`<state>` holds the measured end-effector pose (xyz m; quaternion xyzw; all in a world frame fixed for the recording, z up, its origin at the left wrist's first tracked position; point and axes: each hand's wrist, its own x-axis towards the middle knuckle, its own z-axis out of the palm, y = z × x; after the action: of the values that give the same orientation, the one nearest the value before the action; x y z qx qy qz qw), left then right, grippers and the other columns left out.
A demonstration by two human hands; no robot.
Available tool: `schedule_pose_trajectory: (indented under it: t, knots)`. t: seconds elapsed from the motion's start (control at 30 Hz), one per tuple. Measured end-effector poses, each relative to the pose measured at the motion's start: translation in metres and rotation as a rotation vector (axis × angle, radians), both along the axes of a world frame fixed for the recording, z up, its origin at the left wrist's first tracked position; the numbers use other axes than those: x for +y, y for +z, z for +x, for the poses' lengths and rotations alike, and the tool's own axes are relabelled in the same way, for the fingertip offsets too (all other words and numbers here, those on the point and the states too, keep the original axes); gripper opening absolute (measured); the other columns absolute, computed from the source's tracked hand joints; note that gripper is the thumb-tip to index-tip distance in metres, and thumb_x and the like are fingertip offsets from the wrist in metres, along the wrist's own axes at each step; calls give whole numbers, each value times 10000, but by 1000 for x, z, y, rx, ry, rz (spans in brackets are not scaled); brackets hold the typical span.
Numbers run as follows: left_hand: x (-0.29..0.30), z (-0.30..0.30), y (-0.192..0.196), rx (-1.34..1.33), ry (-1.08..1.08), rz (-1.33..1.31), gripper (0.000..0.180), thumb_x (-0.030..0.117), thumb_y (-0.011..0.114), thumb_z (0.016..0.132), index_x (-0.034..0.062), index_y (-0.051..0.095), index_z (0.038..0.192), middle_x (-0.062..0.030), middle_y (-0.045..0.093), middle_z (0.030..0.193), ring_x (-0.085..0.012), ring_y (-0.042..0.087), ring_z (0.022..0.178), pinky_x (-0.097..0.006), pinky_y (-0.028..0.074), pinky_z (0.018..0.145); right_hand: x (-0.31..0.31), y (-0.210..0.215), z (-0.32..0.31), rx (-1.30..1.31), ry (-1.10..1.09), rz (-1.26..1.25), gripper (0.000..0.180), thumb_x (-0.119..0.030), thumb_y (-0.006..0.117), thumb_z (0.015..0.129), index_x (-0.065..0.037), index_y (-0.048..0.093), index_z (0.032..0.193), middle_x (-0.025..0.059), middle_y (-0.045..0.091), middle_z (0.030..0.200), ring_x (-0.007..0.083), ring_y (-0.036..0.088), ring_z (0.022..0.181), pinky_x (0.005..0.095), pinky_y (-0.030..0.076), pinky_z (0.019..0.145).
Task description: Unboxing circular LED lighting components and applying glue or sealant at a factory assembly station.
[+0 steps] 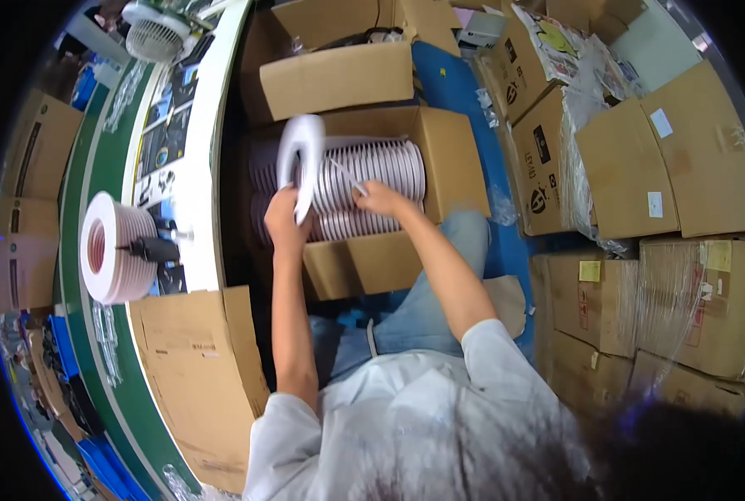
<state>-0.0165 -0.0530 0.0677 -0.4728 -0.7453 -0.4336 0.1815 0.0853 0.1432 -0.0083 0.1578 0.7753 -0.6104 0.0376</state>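
Observation:
Over an open cardboard box (450,159) packed with rows of white rings (377,177), my left hand (286,219) grips a flat white ring (289,149). That ring is tilted up and slightly blurred, standing above the left part of the rows. My right hand (381,200) is closed, its fingers pinching the end of a thin white strip (349,174) that slants across the tops of the rings. Whether the strip is a ring seen edge-on I cannot tell. Both forearms reach forward over the near flap of the box.
A stack of white rings (109,250) sits on the white-edged bench (210,150) at left, beside a green conveyor belt (97,179). Another open carton (339,82) stands behind the box. Cartons (594,292), some in plastic wrap, are piled at right. A white fan (155,37) is at far left.

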Motion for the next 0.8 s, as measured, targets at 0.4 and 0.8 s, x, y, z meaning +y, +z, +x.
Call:
schedule_pose_trajectory:
  t: [0.4,0.8]
  knots:
    - [-1,-26,-102,-1551,18,608,329,262,634,850,-6,555,1025,-117,624,961,-207,624,798,-363,490,796,-12,6,26,173,-370,-660,616,-475,300,966,53,489,1221,90,551,1199,151,503,1087,270,364,945]
    - [20,20,-83,-1899,-730,763,549,441,567,858,-48,497,1098,-147,637,886,-277,640,822,-399,531,798,-32,1,53,410,-561,-475,869,-135,585,860,-50,-61,1436,156,267,1419,242,345,1256,338,293,1037]
